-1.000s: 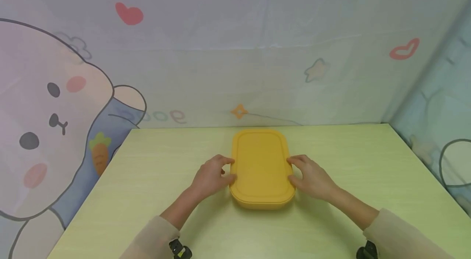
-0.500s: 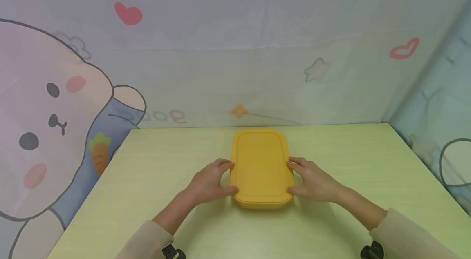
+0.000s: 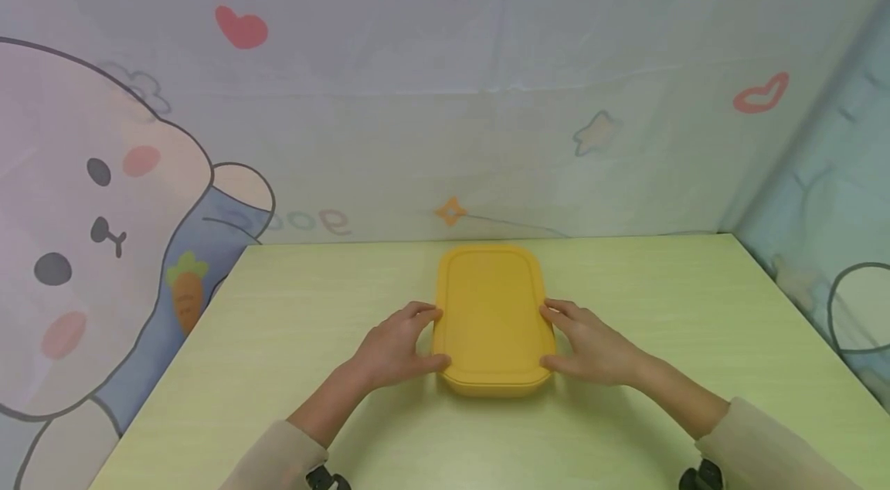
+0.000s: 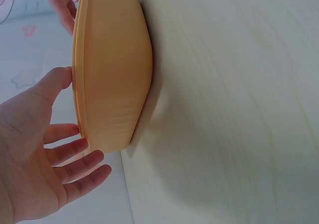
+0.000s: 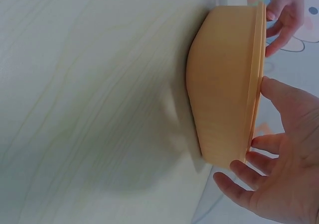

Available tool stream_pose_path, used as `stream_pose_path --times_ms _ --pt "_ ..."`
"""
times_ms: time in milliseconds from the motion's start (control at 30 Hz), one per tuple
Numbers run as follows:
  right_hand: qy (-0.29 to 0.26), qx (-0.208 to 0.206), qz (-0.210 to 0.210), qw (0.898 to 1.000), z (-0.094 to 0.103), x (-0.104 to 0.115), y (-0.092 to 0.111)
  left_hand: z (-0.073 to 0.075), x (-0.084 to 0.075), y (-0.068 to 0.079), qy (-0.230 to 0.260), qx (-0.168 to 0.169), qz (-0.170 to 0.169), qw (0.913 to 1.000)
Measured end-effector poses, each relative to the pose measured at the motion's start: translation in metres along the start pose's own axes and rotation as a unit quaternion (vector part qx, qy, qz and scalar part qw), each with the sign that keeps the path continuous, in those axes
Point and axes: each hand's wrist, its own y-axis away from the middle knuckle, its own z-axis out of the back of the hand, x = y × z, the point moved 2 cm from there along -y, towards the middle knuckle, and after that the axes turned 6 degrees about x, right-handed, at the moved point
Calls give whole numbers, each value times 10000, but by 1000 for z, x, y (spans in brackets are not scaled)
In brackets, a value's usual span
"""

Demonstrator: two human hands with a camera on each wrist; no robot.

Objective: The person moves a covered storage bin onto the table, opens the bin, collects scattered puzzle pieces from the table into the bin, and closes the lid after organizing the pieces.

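A yellow lidded food container (image 3: 494,389) stands on the table in the head view, its long sides running away from me. Its flat lid (image 3: 492,312) covers the top. At the left side, my left hand (image 3: 396,347) touches the lid's edge with thumb and fingertips spread apart. My right hand (image 3: 598,347) touches the opposite edge in the same way. Both wrist views show the container's tapered orange-looking wall (image 4: 114,64) below the rim. There, the lower fingers (image 5: 234,189) of the right hand extend past the rim. What the container holds is hidden.
The pale yellow-green table (image 3: 313,281) reaches back to a printed cloth (image 3: 389,127). A second cloth (image 3: 848,188) hangs at the right side. Dark wrist devices (image 3: 702,474) sit by both sleeves.
Both thumbs have slid along the lid's edges toward its near end, widening the spread from the fingers. Over the last half second the hands are nearly still. The container stays put.
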Motion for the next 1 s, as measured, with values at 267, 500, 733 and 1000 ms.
stream_pose_path --times_ms 267,500,733,1000 --pt "-49 -318 -34 9995 -2 -3 -1 -1 2 0 -31 -115 -53 9999" --pt "444 -1042 66 9935 -2 -6 -8 -4 6 -7 -107 -803 -238 9964" --pt "664 -1085 14 9919 0 -15 -20 -4 12 -20 -345 -1283 -217 9909" --pt "677 -939 -74 9933 4 -25 -38 -5 15 -37 -492 -1226 -101 9912"
